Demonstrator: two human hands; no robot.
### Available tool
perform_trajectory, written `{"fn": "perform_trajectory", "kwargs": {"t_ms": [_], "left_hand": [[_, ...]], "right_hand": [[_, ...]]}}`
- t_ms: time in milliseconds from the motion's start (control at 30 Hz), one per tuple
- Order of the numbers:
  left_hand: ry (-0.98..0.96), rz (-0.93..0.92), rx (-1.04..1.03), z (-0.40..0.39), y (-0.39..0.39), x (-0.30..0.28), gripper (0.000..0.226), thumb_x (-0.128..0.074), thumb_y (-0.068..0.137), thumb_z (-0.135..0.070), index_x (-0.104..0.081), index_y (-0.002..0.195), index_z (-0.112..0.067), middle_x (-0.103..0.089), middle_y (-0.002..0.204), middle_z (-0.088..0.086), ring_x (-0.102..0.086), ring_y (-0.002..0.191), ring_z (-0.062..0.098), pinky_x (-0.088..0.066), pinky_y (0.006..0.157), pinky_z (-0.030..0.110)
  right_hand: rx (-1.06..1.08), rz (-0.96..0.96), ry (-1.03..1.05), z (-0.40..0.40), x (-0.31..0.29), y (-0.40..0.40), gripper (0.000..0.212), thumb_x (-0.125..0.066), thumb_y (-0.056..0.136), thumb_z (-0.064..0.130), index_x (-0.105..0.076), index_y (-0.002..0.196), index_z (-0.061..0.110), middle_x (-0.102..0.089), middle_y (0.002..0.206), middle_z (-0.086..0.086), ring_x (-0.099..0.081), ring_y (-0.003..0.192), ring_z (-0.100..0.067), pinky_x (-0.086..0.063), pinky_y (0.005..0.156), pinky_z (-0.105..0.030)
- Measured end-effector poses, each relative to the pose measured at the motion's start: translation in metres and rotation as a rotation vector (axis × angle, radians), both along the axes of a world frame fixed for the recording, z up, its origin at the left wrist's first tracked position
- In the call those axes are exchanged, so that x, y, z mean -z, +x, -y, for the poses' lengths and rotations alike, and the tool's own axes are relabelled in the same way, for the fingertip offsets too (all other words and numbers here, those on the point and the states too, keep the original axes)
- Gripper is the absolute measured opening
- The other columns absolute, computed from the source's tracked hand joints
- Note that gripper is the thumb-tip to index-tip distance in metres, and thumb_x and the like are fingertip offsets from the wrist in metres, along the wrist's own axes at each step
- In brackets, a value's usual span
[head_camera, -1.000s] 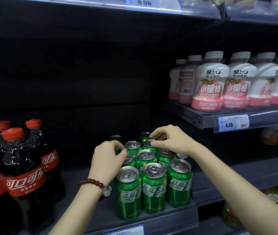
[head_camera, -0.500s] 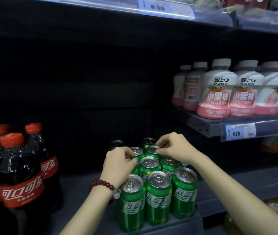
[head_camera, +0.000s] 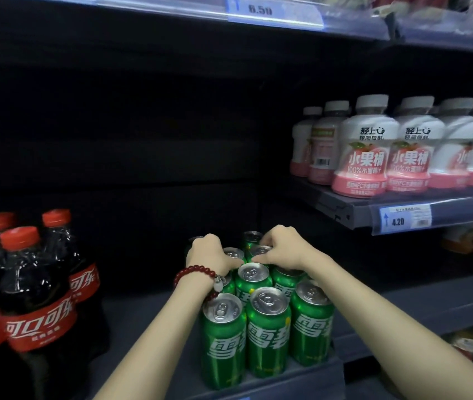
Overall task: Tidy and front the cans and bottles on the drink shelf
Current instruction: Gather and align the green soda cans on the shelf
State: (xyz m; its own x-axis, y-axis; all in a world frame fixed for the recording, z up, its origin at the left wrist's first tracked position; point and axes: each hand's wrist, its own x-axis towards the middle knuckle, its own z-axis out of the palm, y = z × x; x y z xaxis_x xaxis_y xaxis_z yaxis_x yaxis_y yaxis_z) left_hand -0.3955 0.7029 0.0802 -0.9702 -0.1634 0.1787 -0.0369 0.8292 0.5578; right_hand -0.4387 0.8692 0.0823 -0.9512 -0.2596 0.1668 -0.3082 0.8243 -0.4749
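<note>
Three rows of green cans (head_camera: 268, 332) with silver tops are standing at the dark shelf's (head_camera: 148, 321) front edge. The left hand (head_camera: 210, 255) and right hand (head_camera: 282, 249) are each gripping a back-row can.

Green aluminium soda cans (head_camera: 268, 333) with white lettering and silver pull-tab tops stand upright in a tight block of three columns at the front edge of the dark grey metal shelf (head_camera: 154, 313), the front row just behind the lip. Dark cola bottles (head_camera: 36, 307) with red caps and red labels stand upright toward the shelf's left end, well apart from the cans.
</note>
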Motion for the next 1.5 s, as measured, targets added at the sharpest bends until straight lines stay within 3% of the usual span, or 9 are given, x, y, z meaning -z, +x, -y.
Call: {"fn": "perform_trajectory", "kwargs": {"t_ms": [133, 433, 633, 700, 933, 1133, 1233, 1367, 1500], "left_hand": [[-0.036, -0.023, 0.035, 0.001, 0.003, -0.001, 0.041, -0.075, 0.069, -0.043, -0.067, 0.072, -0.003, -0.06, 0.06, 0.003, -0.062, 0.061, 0.018, -0.049, 0.053, 0.028], [0.034, -0.091, 0.034, -0.001, 0.012, 0.001, 0.036, -0.067, 0.078, -0.042, -0.066, 0.078, -0.006, -0.065, 0.073, 0.007, -0.062, 0.069, 0.019, -0.054, 0.067, 0.033], [0.054, -0.146, 0.006, -0.004, 0.026, 0.004, 0.03, -0.062, 0.084, -0.037, -0.068, 0.088, -0.008, -0.069, 0.085, 0.009, -0.065, 0.078, 0.022, -0.055, 0.068, 0.032], [0.065, -0.159, -0.01, -0.003, 0.029, 0.006, 0.028, -0.061, 0.085, -0.035, -0.069, 0.095, -0.009, -0.069, 0.087, 0.008, -0.065, 0.078, 0.02, -0.054, 0.066, 0.029], [0.07, -0.213, -0.041, -0.008, 0.045, 0.012, 0.029, -0.056, 0.086, -0.03, -0.068, 0.104, -0.011, -0.07, 0.094, 0.007, -0.064, 0.085, 0.02, -0.054, 0.073, 0.029], [0.078, -0.222, -0.038, -0.013, 0.052, 0.015, 0.026, -0.057, 0.086, -0.026, -0.07, 0.105, -0.013, -0.071, 0.089, 0.006, -0.066, 0.081, 0.02, -0.057, 0.074, 0.034], [0.07, -0.213, -0.032, -0.012, 0.055, 0.014, 0.026, -0.058, 0.086, -0.024, -0.069, 0.106, -0.014, -0.072, 0.09, 0.006, -0.067, 0.082, 0.019, -0.056, 0.074, 0.031], [0.051, -0.265, -0.024, -0.009, 0.063, 0.011, 0.026, -0.061, 0.083, -0.022, -0.069, 0.107, -0.016, -0.071, 0.103, 0.004, -0.065, 0.092, 0.016, -0.053, 0.078, 0.027], [0.022, -0.319, -0.024, -0.009, 0.077, 0.008, 0.023, -0.062, 0.081, -0.023, -0.07, 0.103, -0.019, -0.069, 0.104, 0.0, -0.063, 0.096, 0.016, -0.05, 0.078, 0.027]], "right_hand": [[-0.082, 0.041, 0.031, -0.009, -0.004, 0.001, 0.041, -0.074, 0.074, 0.033, -0.071, 0.109, 0.012, -0.071, 0.096, -0.007, -0.063, 0.09, -0.017, -0.049, 0.068, -0.026], [-0.098, 0.02, -0.019, -0.01, -0.002, 0.006, 0.047, -0.066, 0.083, 0.04, -0.065, 0.119, 0.01, -0.066, 0.12, -0.009, -0.061, 0.109, -0.021, -0.049, 0.093, -0.03], [0.134, 0.21, 0.091, -0.032, 0.001, 0.016, 0.065, -0.051, 0.085, 0.063, -0.059, 0.111, 0.004, -0.062, 0.113, -0.014, -0.058, 0.085, -0.023, -0.043, 0.062, -0.028], [0.151, 0.222, 0.084, -0.036, 0.004, 0.021, 0.062, -0.054, 0.081, 0.068, -0.056, 0.09, 0.006, -0.06, 0.101, -0.014, -0.056, 0.072, -0.02, -0.037, 0.05, -0.026], [0.048, 0.11, -0.002, -0.038, 0.004, 0.035, 0.054, -0.078, 0.066, 0.05, -0.042, 0.057, 0.011, -0.049, 0.063, -0.001, -0.046, 0.053, -0.014, -0.033, 0.043, -0.023], [-0.028, 0.142, -0.012, -0.042, 0.002, 0.042, 0.059, -0.079, 0.063, 0.046, -0.061, 0.104, 0.007, -0.063, 0.085, -0.001, -0.058, 0.075, -0.013, -0.043, 0.058, -0.028], [-0.031, 0.132, -0.036, -0.042, 0.003, 0.042, 0.058, -0.08, 0.066, 0.042, -0.06, 0.104, 0.003, -0.061, 0.082, -0.002, -0.055, 0.073, -0.014, -0.04, 0.057, -0.028], [-0.082, -0.011, -0.049, -0.039, 0.006, 0.045, 0.062, -0.076, 0.073, 0.041, -0.057, 0.123, 0.009, -0.061, 0.12, -0.006, -0.057, 0.112, -0.022, -0.044, 0.082, -0.024], [-0.139, -0.145, -0.125, -0.033, 0.003, 0.056, 0.049, -0.074, 0.078, 0.036, -0.062, 0.12, 0.013, -0.063, 0.123, -0.005, -0.058, 0.111, -0.018, -0.047, 0.09, -0.027]]}}
